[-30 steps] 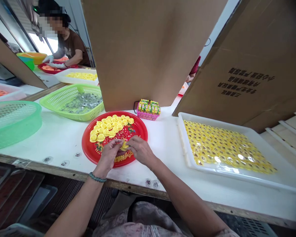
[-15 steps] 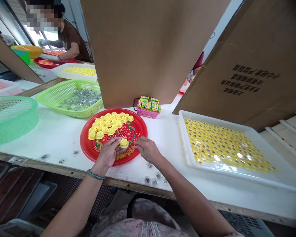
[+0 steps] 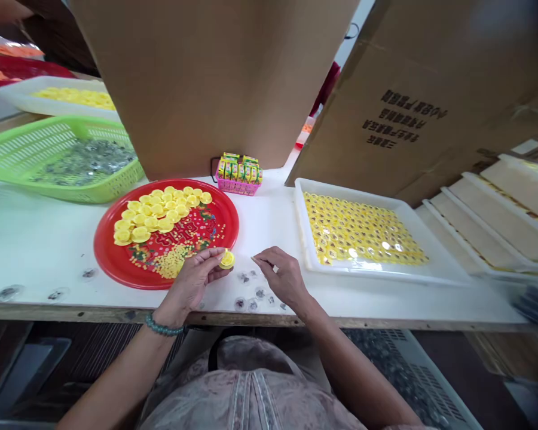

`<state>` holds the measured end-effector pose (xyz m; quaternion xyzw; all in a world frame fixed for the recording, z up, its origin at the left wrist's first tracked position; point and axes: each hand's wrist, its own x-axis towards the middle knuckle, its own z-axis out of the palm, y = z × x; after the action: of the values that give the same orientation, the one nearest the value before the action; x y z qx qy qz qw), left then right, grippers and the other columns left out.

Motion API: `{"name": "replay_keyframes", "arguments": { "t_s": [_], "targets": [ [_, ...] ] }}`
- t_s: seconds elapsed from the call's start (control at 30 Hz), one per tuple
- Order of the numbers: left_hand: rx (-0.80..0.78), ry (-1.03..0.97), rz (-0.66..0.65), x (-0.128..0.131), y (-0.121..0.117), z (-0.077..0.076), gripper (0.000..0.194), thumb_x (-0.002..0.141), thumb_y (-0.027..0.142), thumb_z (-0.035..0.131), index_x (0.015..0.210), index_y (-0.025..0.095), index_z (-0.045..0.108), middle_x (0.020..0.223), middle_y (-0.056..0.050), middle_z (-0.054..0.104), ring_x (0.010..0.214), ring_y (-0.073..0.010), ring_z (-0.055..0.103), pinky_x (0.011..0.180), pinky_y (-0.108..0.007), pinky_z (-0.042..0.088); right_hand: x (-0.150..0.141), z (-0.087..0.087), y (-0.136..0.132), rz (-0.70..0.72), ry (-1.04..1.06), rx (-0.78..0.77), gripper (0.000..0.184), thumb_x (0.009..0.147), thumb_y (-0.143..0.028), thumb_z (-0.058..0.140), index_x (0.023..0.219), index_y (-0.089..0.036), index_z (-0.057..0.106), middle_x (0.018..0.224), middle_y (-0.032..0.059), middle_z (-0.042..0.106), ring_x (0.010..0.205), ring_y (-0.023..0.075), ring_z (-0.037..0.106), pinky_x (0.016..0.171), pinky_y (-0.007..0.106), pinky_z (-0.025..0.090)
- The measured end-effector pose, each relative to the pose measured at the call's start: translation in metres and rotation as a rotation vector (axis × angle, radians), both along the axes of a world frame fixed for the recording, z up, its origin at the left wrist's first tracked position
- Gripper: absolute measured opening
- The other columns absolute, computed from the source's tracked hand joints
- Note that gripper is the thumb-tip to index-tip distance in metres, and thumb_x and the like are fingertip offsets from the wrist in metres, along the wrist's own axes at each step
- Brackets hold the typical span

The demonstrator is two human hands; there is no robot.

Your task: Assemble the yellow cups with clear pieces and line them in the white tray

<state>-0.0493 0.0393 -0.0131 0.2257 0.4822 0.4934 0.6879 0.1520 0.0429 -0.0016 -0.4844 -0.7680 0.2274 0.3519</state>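
Observation:
My left hand [image 3: 192,279] pinches a small round yellow plastic piece [image 3: 227,259] with a raised rim, held just off the right edge of a red tray [image 3: 107,260]. To its right, my right hand [image 3: 284,278] is closed, thumb and forefinger pressed together. Whatever those fingertips hold is too small to make out. On the red tray lie several similar yellow pieces [image 3: 155,218] and a scatter of tiny yellow bits [image 3: 173,261]. Several clear discs with dark centres [image 3: 252,304] rest on the white table below my hands.
A white tray [image 3: 311,260] filled with rows of yellow discs stands right. Stacked trays [image 3: 479,209] are beyond it. A pink basket [image 3: 237,187] of small boxes sits by the cardboard [image 3: 215,77]. Left is a green basket [image 3: 67,191] of clear parts. A co-worker's arm [image 3: 6,11] shows upper left.
The view has turned right and down. Both hands have shifted right, from over the red tray to beside it. My right fingertips are a little farther from the yellow piece.

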Motion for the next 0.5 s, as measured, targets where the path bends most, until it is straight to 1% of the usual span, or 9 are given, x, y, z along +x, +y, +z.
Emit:
{"name": "replay_keyframes", "arguments": {
  "t_s": [0.1, 0.2, 0.27, 0.33, 0.4, 0.47, 0.5],
  "targets": [
    [0.006, 0.003, -0.008, 0.01, -0.004, 0.003, 0.027, 0.064, 0.023, 0.074, 0.086, 0.012, 0.066, 0.085, -0.007, 0.069, 0.078, -0.0172, 0.066, 0.071, -0.027, 0.056, 0.012, 0.0, 0.001, -0.003, -0.096, 0.011, 0.018, 0.089, -0.022, 0.05, 0.088, -0.018, 0.068, 0.083, 0.0056, 0.063, 0.072, 0.0133, 0.058, 0.068, 0.025, 0.046],
    [-0.021, 0.045, -0.004, 0.016, -0.01, 0.004, 0.029, 0.06, 0.024, 0.077, 0.084, 0.013, 0.066, 0.083, -0.005, 0.069, 0.072, -0.0161, 0.066, 0.066, -0.025, 0.055, 0.031, -0.011, 0.002, -0.026, -0.234, -0.042, 0.016, 0.086, -0.015, 0.053, 0.085, -0.017, 0.069, 0.082, 0.006, 0.064, 0.075, 0.0147, 0.06, 0.07, 0.026, 0.047],
    [-0.033, 0.07, -0.037, 0.021, -0.015, 0.001, 0.033, 0.06, 0.024, 0.077, 0.089, 0.014, 0.065, 0.084, -0.006, 0.069, 0.072, -0.0161, 0.066, 0.064, -0.024, 0.055, 0.041, -0.02, 0.001, 0.011, -0.271, -0.055, 0.016, 0.083, -0.012, 0.056, 0.092, -0.016, 0.069, 0.089, 0.0073, 0.065, 0.081, 0.0158, 0.061, 0.075, 0.027, 0.048],
    [-0.037, 0.078, -0.08, 0.027, -0.019, -0.002, 0.038, 0.061, 0.025, 0.076, 0.095, 0.014, 0.064, 0.087, -0.007, 0.069, 0.074, -0.0167, 0.066, 0.065, -0.025, 0.055, 0.046, -0.029, -0.002, 0.085, -0.307, -0.035, 0.02, 0.08, -0.013, 0.062, 0.099, -0.016, 0.068, 0.097, 0.0088, 0.064, 0.089, 0.0176, 0.06, 0.079, 0.029, 0.048],
    [-0.035, 0.081, -0.11, 0.033, -0.022, -0.004, 0.039, 0.063, 0.026, 0.075, 0.098, 0.013, 0.064, 0.089, -0.008, 0.069, 0.077, -0.017, 0.065, 0.066, -0.026, 0.055, 0.046, -0.037, -0.006, 0.151, -0.371, -0.01, 0.019, 0.078, -0.015, 0.066, 0.097, -0.017, 0.068, 0.097, 0.009, 0.064, 0.092, 0.0186, 0.059, 0.08, 0.029, 0.048],
    [-0.033, 0.088, -0.119, 0.037, -0.024, -0.006, 0.038, 0.063, 0.027, 0.075, 0.097, 0.012, 0.065, 0.091, -0.009, 0.068, 0.077, -0.0168, 0.065, 0.066, -0.026, 0.055, 0.045, -0.044, -0.009, 0.161, -0.43, 0.006, 0.01, 0.081, -0.016, 0.063, 0.089, -0.017, 0.07, 0.092, 0.0083, 0.064, 0.087, 0.0178, 0.058, 0.076, 0.028, 0.048],
    [-0.034, 0.092, -0.116, 0.038, -0.024, -0.006, 0.037, 0.063, 0.027, 0.075, 0.095, 0.012, 0.066, 0.091, -0.009, 0.068, 0.077, -0.0167, 0.065, 0.065, -0.026, 0.055, 0.045, -0.046, -0.011, 0.154, -0.448, 0.014, 0.011, 0.084, -0.016, 0.059, 0.086, -0.017, 0.07, 0.09, 0.008, 0.063, 0.085, 0.0172, 0.058, 0.074, 0.027, 0.047]
  ]
}}
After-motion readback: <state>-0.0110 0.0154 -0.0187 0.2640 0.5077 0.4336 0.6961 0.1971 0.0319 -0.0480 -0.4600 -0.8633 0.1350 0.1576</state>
